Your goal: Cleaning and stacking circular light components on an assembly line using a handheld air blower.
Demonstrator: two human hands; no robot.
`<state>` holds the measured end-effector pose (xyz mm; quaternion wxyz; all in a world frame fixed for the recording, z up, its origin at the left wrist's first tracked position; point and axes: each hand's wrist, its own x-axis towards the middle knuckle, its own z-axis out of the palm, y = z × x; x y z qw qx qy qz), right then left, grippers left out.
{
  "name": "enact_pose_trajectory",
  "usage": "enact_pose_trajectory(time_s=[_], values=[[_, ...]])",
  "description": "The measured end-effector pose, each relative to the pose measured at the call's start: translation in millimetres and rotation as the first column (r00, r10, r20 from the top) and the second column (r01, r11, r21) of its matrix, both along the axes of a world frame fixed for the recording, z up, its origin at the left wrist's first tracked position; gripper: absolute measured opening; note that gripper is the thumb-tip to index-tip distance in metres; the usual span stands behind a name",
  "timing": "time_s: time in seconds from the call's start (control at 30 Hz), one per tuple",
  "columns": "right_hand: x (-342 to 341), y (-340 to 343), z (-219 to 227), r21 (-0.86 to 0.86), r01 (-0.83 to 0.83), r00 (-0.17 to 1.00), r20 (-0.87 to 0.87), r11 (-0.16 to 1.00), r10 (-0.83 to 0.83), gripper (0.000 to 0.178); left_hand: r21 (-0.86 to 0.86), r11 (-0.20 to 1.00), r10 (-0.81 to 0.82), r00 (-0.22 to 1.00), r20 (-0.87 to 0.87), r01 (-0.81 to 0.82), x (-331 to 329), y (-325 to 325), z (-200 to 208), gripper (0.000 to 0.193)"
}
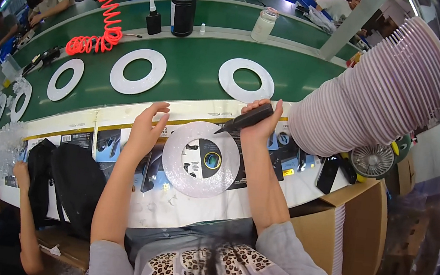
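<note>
A white speckled ring (172,156) lies flat on the printed cardboard in front of me. My right hand (261,125) grips a thick black tool with a tapered, pointed tip (244,119); I cannot make out its exact kind. The tip hangs over the ring's upper right part, and whether it touches is unclear. My left hand (149,123) is just left of the ring, fingers apart, holding nothing. Beyond my hands, more white rings (226,78) (122,82) rest spaced out on the green belt.
A tall leaning stack of white rings (374,90) stands at right, beside a small fan (372,159) and a phone (327,174). Bottles (182,12) line the belt's far ledge. A red coiled hose (100,40) hangs down. A black bag (77,180) and a co-worker's arm (26,213) are at left.
</note>
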<state>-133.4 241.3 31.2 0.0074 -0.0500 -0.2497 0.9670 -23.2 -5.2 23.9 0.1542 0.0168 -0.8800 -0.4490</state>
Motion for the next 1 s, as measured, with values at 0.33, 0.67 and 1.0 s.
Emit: enact_pose_trajectory(time_s=[0.33,0.67,1.0], values=[[-14,28,13,-0.243,-0.045,0.984,0.158,0.969,0.085,0.045,-0.528,0.804,-0.334,0.942,-0.019,0.275,-126,37,34,0.042],[-18,45,7,-0.227,-0.079,0.993,0.063,0.971,0.096,0.033,-0.657,0.43,-0.442,0.779,0.445,0.62,-218,107,6,0.07],[-20,38,-3,-0.009,-0.023,0.979,0.203,1.0,0.024,0.044,-0.752,0.651,-0.312,0.939,-0.141,0.103,-207,79,-10,0.058]])
